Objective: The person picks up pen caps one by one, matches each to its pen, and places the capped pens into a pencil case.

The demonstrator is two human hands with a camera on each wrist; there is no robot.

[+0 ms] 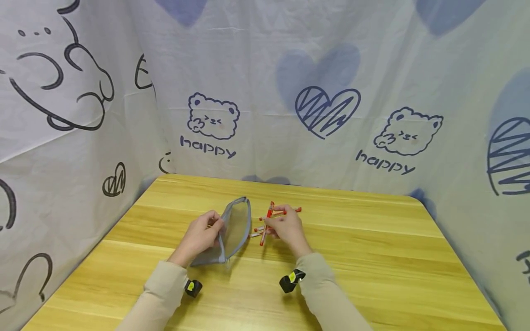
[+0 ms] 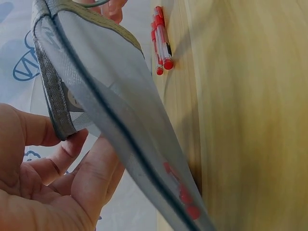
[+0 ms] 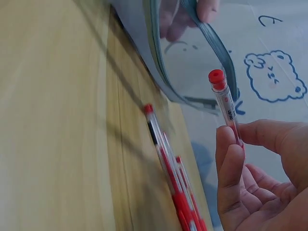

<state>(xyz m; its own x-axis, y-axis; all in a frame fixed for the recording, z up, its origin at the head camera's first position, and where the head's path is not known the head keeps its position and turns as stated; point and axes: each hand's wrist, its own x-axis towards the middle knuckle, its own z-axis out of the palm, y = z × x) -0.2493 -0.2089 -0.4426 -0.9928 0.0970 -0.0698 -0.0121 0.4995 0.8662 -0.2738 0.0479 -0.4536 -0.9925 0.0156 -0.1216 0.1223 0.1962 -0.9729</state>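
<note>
My left hand [image 1: 203, 232] pinches the edge of a grey mesh zip pouch [image 1: 208, 258] and holds it upright on the table, its mouth spread toward the right. A red-capped gel pen [image 1: 270, 211] is in my right hand [image 1: 290, 226], pinched between thumb and fingers. In the right wrist view this pen [image 3: 225, 103] tilts with its red end up, near the pouch's zipper edge [image 3: 226, 57]. Several more red pens [image 3: 166, 161] lie on the table below that hand. Through the mesh, in the left wrist view, a red pen [image 2: 185, 196] shows faintly.
The wood-grain table [image 1: 372, 257] reaches back to a white cloth curtain [image 1: 265, 147] printed with hearts and bears. Black wrist cameras [image 1: 288, 281] are strapped at both cuffs. The loose pens lie just right of the pouch.
</note>
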